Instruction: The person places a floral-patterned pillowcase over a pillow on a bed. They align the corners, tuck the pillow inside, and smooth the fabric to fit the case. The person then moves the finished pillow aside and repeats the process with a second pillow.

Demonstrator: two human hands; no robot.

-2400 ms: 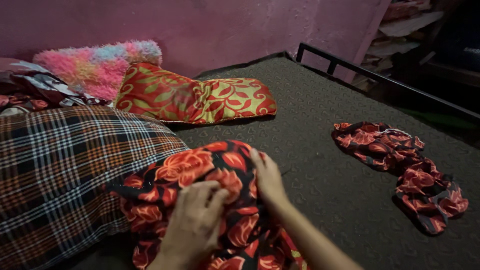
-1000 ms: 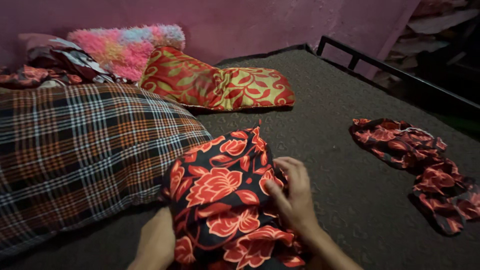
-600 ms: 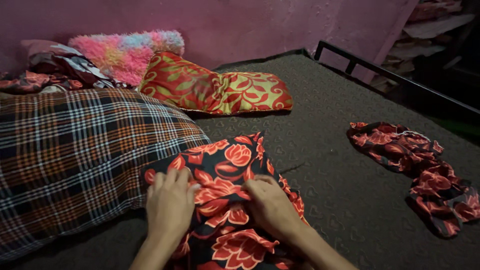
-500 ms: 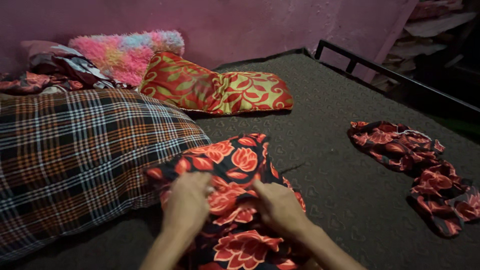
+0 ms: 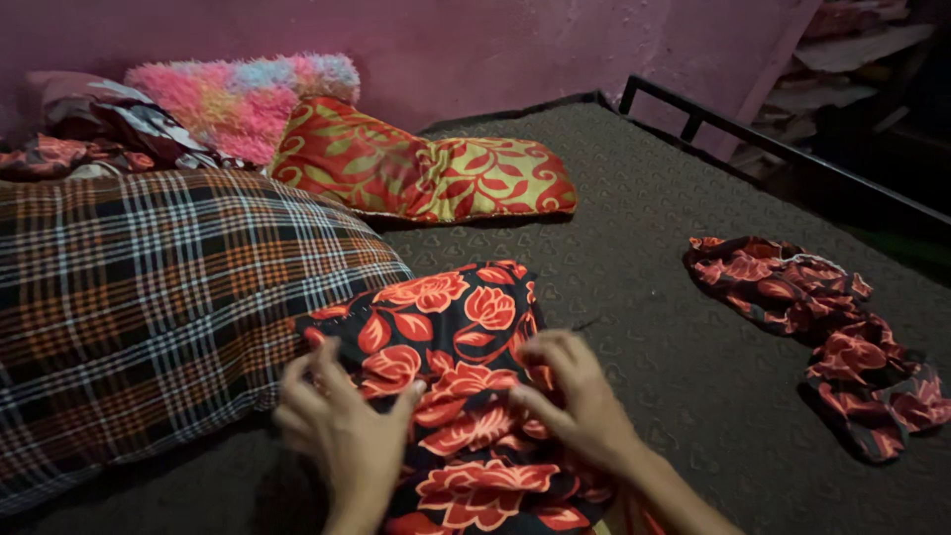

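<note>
Low in the frame, the left hand (image 5: 342,431) rests spread, fingers loose, on a black-and-red flowered pillow (image 5: 451,342) lying on the bed (image 5: 644,228); the right hand (image 5: 575,401) pinches its cloth. Left of it lies a plaid pillow (image 5: 149,287).

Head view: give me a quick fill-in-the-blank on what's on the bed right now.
1. Both hands, left hand and right hand, rest on a black pillow printed with red ____.
2. The big pillow to its left has a ____ pattern.
3. The crumpled floral cloth lies on the ____ side of the mattress.
4. The wall behind is ____.

Missing words: flowers; plaid; right; pink
</note>
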